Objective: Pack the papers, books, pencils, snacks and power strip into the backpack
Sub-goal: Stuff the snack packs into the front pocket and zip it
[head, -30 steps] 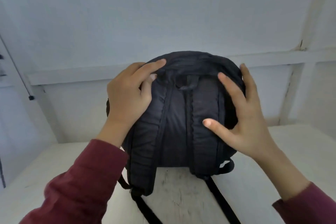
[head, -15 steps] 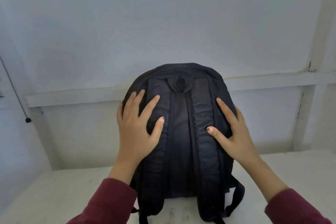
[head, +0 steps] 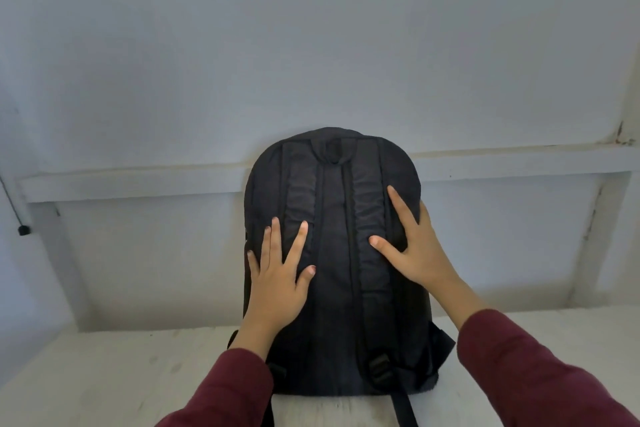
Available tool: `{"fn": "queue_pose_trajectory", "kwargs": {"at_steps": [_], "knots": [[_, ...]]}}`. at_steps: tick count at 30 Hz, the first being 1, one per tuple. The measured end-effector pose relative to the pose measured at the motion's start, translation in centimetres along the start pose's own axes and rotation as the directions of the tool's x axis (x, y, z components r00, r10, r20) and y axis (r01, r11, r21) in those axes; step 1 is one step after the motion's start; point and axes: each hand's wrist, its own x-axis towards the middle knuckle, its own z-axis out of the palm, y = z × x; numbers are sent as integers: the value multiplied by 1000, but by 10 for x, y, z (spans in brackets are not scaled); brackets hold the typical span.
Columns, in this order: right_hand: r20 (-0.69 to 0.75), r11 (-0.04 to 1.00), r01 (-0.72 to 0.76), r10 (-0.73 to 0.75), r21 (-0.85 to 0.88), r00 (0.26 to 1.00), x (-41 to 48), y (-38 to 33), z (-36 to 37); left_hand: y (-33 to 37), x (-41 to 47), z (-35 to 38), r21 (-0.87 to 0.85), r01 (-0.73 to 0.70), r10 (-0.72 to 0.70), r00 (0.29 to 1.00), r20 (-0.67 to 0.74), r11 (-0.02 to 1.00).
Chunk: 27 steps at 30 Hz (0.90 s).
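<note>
Black soft backpack point(head: 332, 305), likely heavy, has left hand point(head: 277, 284) and right hand point(head: 415, 253) spread flat on it; lift by top loop point(head: 334, 151).

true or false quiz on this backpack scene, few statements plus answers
1. The backpack stands on the white table with its shoulder straps facing the camera. True.
2. The left hand grips the carry loop at the top. False: it lies flat with spread fingers on the bag's back, well below the loop.
3. The right hand rests open against the backpack's right side. True.
4. Books and pencils lie on the table beside the backpack. False: none are in view.
</note>
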Motion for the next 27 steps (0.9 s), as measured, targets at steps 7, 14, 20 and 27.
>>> {"fn": "queue_pose_trajectory", "kwargs": {"at_steps": [7, 14, 20, 27], "knots": [[-56, 974, -73, 62, -215, 996, -3, 2, 9, 8, 1, -3, -14, 36, -36, 999, 35, 999], [-9, 967, -167, 169, -195, 986, -53, -8, 14, 3, -43, -9, -190, 3, 15, 995, 94, 982], [-124, 949, -196, 170, -247, 978, -148, -4, 18, -7, -132, 6, -122, 157, -129, 968, 213, 980], [-17, 857, -266, 289, -441, 957, -243, -16, 42, -20, -194, 8, -36, 228, -181, 850, 494, 973]]}}
